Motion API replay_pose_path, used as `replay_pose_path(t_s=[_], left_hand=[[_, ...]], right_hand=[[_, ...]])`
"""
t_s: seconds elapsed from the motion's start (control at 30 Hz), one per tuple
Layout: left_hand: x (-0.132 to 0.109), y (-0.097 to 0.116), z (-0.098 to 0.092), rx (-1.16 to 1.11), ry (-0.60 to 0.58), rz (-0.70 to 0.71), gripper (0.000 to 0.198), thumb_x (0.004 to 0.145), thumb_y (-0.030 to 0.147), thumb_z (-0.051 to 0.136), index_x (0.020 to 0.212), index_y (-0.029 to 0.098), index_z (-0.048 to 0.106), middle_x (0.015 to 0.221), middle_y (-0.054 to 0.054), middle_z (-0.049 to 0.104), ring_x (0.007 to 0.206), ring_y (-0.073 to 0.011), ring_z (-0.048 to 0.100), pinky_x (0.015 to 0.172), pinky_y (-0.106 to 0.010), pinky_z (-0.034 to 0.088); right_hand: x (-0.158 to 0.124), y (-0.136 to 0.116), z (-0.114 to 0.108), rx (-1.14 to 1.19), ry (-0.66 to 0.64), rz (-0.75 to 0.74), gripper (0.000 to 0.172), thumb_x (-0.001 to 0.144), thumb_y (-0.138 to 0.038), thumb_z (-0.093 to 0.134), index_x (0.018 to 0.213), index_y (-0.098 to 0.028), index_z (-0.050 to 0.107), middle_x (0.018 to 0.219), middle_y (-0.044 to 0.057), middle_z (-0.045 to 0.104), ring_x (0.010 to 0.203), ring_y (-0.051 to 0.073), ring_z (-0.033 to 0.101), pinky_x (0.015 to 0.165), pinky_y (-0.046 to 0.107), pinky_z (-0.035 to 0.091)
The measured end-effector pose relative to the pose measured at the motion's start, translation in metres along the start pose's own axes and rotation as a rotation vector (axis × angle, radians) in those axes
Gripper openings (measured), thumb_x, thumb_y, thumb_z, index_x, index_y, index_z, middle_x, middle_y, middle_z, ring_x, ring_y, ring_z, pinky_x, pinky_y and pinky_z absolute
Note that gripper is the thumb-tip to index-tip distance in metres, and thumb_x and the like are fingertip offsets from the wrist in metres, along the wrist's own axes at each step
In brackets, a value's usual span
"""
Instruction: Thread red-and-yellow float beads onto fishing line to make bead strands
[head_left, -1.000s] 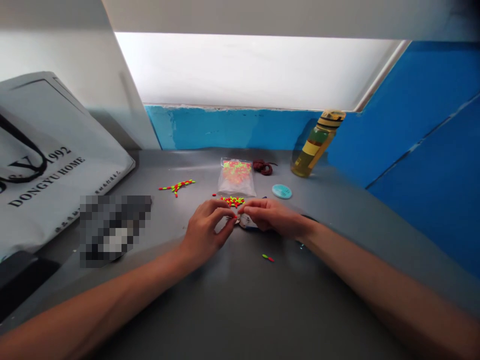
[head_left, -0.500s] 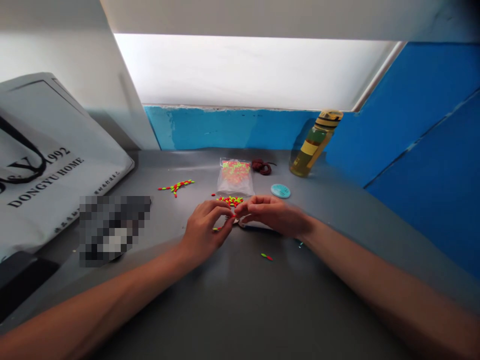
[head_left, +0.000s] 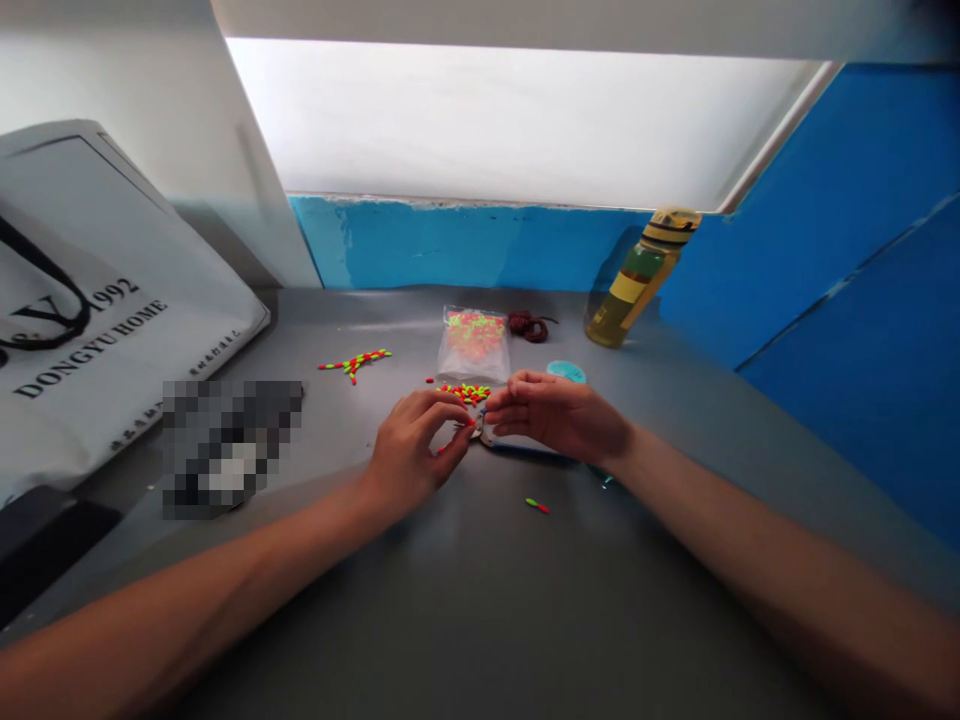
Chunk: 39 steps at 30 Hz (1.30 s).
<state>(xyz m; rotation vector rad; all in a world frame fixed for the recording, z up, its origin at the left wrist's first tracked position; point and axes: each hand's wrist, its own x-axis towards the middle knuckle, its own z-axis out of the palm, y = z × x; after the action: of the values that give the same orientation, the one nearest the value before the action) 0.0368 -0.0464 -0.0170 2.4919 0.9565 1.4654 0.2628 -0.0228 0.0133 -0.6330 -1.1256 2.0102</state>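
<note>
Before the clear bag [head_left: 472, 366], my left hand [head_left: 459, 432] pinches a red piece [head_left: 472, 423], whether my right hand [head_left: 559, 415] grips I cannot tell, and work appears partway: grouped pieces [head_left: 358, 361] left of the bag, a loose pile [head_left: 466, 393] outstanding before it.

Grey tabletop [head_left: 480, 620] against blue walls [head_left: 847, 230]

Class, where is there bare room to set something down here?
Bare: near table, below the loose bead pair, between left forearm and right forearm; between right forearm and bottle. Crowded: around left hand, right hand, bead pile and bead bag.
</note>
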Motion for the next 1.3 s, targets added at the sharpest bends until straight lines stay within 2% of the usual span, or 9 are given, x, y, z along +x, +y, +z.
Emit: replay_pose_path(t_s=[0.3,0.7,0.87,0.93,1.03,1.1,1.2,1.3], left_hand=[[-0.002,0.000,-0.001,-0.006,-0.016,-0.020,0.011,0.088,0.015,0.066,0.096,0.021,0.063,0.098,-0.005,0.069,0.095,-0.0207,0.066,0.083,-0.039,0.054],[-0.002,-0.001,0.000,-0.022,-0.015,-0.026,0.011,0.088,0.014,0.065,0.095,0.021,0.063,0.099,-0.006,0.070,0.096,-0.0201,0.066,0.084,-0.037,0.053],[-0.001,0.001,0.000,-0.069,-0.029,-0.051,0.006,0.089,0.016,0.063,0.094,0.020,0.063,0.098,-0.006,0.071,0.095,-0.0194,0.066,0.085,-0.036,0.052],[0.000,0.002,-0.002,-0.110,-0.049,-0.142,0.004,0.091,0.019,0.063,0.094,0.019,0.063,0.095,-0.005,0.071,0.092,-0.0183,0.066,0.084,-0.035,0.051],[0.003,0.001,-0.006,-0.169,-0.045,-0.373,0.008,0.091,0.026,0.062,0.092,0.019,0.064,0.090,-0.003,0.070,0.084,-0.0162,0.064,0.077,-0.031,0.050],[0.008,-0.002,-0.010,-0.217,-0.010,-0.521,0.012,0.089,0.030,0.063,0.090,0.018,0.064,0.087,-0.003,0.068,0.078,-0.0149,0.062,0.074,-0.029,0.048],[0.019,-0.006,-0.015,-0.341,0.079,-0.720,0.018,0.084,0.034,0.066,0.087,0.017,0.062,0.080,-0.002,0.066,0.071,-0.0140,0.060,0.069,-0.028,0.048],[0.031,-0.010,-0.021,-0.502,0.132,-0.840,0.019,0.082,0.035,0.065,0.085,0.017,0.059,0.075,-0.002,0.065,0.068,-0.0139,0.060,0.065,-0.027,0.048]], right_hand=[[-0.001,0.001,0.001,-0.007,-0.034,0.006,0.014,0.089,-0.027,0.069,0.085,-0.016,0.061,0.096,0.007,0.073,0.100,0.024,0.072,0.086,0.038,0.057],[-0.002,-0.003,0.003,0.060,-0.068,0.052,0.011,0.087,-0.022,0.068,0.082,-0.015,0.060,0.081,0.003,0.072,0.078,0.019,0.073,0.077,0.034,0.057],[-0.003,-0.003,0.003,0.041,-0.089,0.055,0.009,0.087,-0.020,0.066,0.082,-0.015,0.061,0.078,0.004,0.071,0.075,0.017,0.071,0.072,0.031,0.056],[-0.002,-0.002,0.002,0.031,-0.073,0.062,0.008,0.087,-0.021,0.066,0.083,-0.015,0.062,0.083,0.005,0.072,0.076,0.017,0.071,0.072,0.031,0.056],[0.000,-0.001,0.000,-0.014,0.025,0.042,0.010,0.087,-0.023,0.067,0.090,-0.014,0.065,0.105,0.009,0.071,0.087,0.018,0.071,0.073,0.030,0.057],[0.002,0.000,-0.001,-0.058,0.095,0.028,0.014,0.087,-0.024,0.069,0.096,-0.013,0.066,0.112,0.011,0.069,0.089,0.017,0.069,0.071,0.027,0.057],[0.005,0.002,-0.002,-0.088,0.138,0.043,0.015,0.086,-0.025,0.071,0.090,-0.013,0.063,0.090,0.005,0.067,0.063,0.008,0.060,0.050,0.018,0.047],[0.006,0.003,-0.003,-0.076,0.103,0.088,0.015,0.089,-0.028,0.067,0.085,-0.016,0.058,0.060,-0.006,0.050,0.041,0.003,0.031,0.037,0.015,0.024]])
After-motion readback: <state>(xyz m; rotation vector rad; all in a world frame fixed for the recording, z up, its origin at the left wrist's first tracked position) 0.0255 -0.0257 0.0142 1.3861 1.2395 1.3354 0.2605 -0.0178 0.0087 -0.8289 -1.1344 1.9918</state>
